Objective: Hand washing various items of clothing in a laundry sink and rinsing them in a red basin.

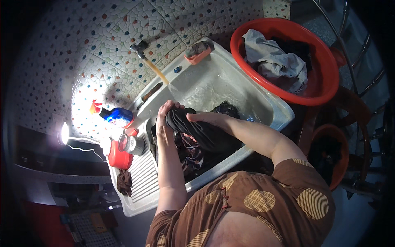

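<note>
A bunched black garment is held up over the near left part of the pale sink. My left hand closes around its upper left end. My right hand is closed on the same cloth just to the right, with the thumb on top and some fingertips showing below. More dark, shiny wet fabric lies beneath my hands. A tap with a long yellowish spout runs water into the sink, and a dark clump of cloth sits in the rippling water.
A red basin with grey and dark clothes stands at the far right. Below it is an orange bucket with dark contents. Along the left stand a blue spray bottle, a red container and a lit lamp. A soap dish occupies the sink's far corner.
</note>
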### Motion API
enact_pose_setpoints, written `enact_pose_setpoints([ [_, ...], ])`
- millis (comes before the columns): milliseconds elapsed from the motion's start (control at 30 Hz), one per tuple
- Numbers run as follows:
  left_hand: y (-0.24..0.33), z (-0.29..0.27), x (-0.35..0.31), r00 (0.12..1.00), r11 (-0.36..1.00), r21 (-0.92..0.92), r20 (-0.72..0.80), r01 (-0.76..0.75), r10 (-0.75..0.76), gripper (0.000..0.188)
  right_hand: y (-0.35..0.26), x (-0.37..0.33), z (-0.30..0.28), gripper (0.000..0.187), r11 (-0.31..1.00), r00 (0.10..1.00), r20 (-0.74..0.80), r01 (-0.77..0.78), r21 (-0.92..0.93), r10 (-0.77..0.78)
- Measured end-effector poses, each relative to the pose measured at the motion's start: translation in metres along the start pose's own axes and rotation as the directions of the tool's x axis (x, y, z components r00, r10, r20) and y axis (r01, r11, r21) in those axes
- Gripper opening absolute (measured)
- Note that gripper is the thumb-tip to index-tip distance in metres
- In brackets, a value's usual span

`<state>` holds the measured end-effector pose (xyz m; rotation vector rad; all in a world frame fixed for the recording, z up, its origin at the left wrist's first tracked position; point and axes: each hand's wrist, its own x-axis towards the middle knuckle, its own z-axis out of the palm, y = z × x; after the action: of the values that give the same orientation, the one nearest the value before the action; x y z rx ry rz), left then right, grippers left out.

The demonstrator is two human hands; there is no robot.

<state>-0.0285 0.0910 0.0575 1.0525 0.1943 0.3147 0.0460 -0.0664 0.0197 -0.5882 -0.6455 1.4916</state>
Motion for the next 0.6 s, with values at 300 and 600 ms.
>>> enact_pose_setpoints([
  [300,-0.001,-0.001,0.034,0.952,0.521,0.802,-0.297,0.293,-0.078,0.013,0.010,0.021,0.008,0.045,0.720,0.926,-0.375,-0.225,-0.657,-0.052],
  [600,-0.044,-0.006,0.050,0.911,-0.286,0.882,-0.408,0.375,-0.060,0.034,0.019,0.009,0.012,0.055,0.337,0.909,-0.405,-0.352,-0.873,-0.100],
])
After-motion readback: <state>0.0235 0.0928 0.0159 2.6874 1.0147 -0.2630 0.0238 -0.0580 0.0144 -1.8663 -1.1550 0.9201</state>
